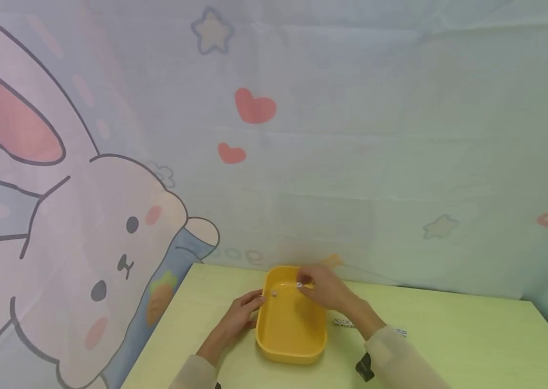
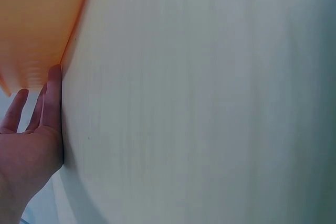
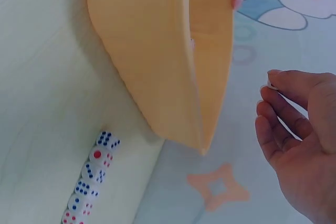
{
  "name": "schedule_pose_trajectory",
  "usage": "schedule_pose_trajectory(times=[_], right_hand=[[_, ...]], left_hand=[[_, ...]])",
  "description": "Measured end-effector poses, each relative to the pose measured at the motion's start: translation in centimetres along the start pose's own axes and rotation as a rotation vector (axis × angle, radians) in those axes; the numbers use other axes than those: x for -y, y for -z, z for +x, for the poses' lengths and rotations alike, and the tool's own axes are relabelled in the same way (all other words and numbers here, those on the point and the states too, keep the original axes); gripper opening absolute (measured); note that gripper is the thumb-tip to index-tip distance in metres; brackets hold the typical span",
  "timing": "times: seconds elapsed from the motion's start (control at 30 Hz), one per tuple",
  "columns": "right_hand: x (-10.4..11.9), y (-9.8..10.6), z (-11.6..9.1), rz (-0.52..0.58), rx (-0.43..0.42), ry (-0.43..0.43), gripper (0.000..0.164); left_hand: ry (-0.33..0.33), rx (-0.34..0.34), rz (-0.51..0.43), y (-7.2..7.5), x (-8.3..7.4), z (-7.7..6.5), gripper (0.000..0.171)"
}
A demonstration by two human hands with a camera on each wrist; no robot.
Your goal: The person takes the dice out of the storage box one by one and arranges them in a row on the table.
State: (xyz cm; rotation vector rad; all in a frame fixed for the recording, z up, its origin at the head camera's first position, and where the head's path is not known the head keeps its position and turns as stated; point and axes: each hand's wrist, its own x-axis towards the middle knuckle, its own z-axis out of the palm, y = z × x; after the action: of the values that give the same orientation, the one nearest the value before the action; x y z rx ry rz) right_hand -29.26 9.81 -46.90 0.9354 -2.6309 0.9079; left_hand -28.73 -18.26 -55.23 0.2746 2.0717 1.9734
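Observation:
A yellow plastic tray (image 1: 291, 329) with rounded corners rests on the table. My left hand (image 1: 241, 314) touches its left side, and the left wrist view shows the fingers (image 2: 51, 98) extended against the tray's outer wall. One small white die (image 1: 274, 293) lies inside, towards the far left. Above the tray's far right part, my right hand (image 1: 325, 289) pinches another die (image 1: 299, 284) between thumb and fingertips. In the right wrist view only a sliver of that die (image 3: 272, 84) shows, mostly covered by the thumb.
A row of several white dice (image 3: 90, 172) with red and blue pips lies to the right of the tray, partly hidden by the right forearm in the head view. A patterned cloth backdrop (image 1: 352, 162) rises behind the pale green table (image 1: 463, 340).

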Motion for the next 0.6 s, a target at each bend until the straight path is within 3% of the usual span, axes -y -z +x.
schedule_pose_trajectory(times=[0.37, 0.6], right_hand=[[-0.5, 4.3, -4.0, 0.011, -0.034, 0.005, 0.009], [-2.5, 6.6, -7.1, 0.001, -0.049, -0.017, 0.015]], left_hand=[[0.007, 0.003, -0.009, 0.0, 0.0, -0.1, 0.061], [0.009, -0.002, -0.017, 0.0, -0.1, -0.1, 0.063]])
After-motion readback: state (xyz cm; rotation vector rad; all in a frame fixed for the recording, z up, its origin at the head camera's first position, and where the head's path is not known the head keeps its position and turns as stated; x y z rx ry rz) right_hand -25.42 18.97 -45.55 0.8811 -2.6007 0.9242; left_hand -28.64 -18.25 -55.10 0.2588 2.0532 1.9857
